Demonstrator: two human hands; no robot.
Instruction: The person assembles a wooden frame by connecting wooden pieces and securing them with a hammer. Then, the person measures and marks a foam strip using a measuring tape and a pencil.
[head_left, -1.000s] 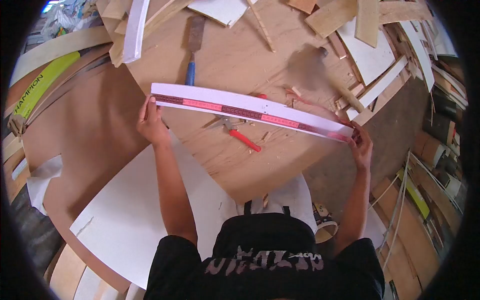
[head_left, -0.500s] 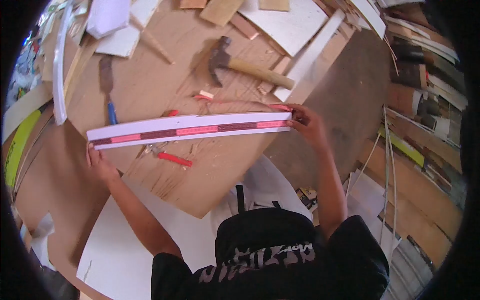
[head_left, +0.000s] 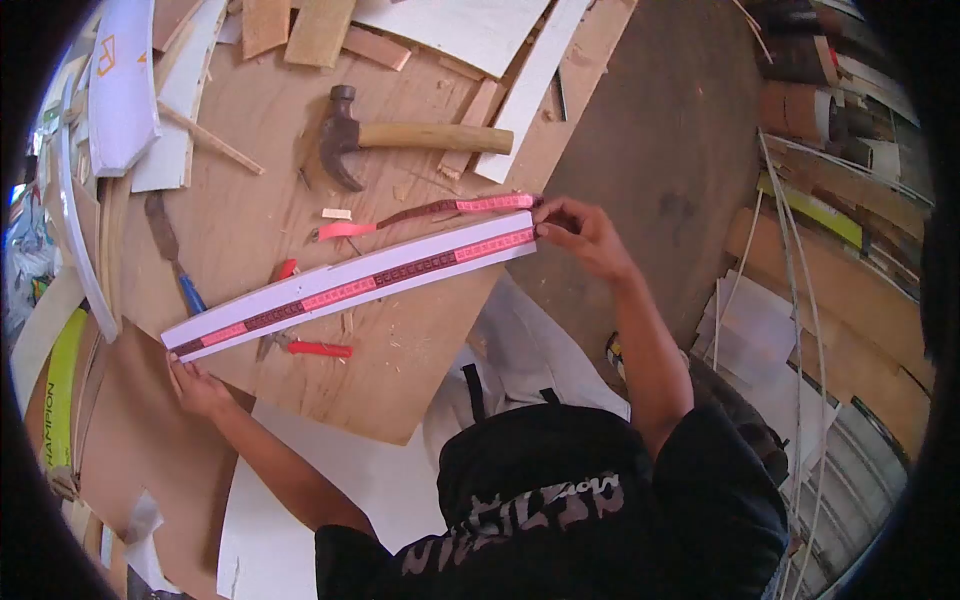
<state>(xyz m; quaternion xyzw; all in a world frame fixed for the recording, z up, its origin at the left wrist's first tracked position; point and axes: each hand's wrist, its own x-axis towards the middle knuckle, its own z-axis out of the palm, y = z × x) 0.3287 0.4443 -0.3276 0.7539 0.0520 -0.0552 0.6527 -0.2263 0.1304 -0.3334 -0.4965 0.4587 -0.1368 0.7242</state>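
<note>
A long white strip lies slantwise over the wooden worktop, its right end higher in the view. Along its face runs a pink and dark red tape measure, whose loose part loops back behind the strip. At the strip's lower left end, my left hand is closed, fingertips pinching the tape's end against it. My right hand pinches the tape measure between thumb and fingers at the strip's right end. Pliers with red handles lie partly hidden under the strip.
Beyond the strip, a claw hammer rests on the worktop. A chisel with a blue handle lies to the left. Wood offcuts and white boards crowd the far edge. Stacked boards stand at the right.
The strip and tape measure now slant more, with the left end lower and the right end higher. The whole view has shifted. Both hands keep their places at the ends.
</note>
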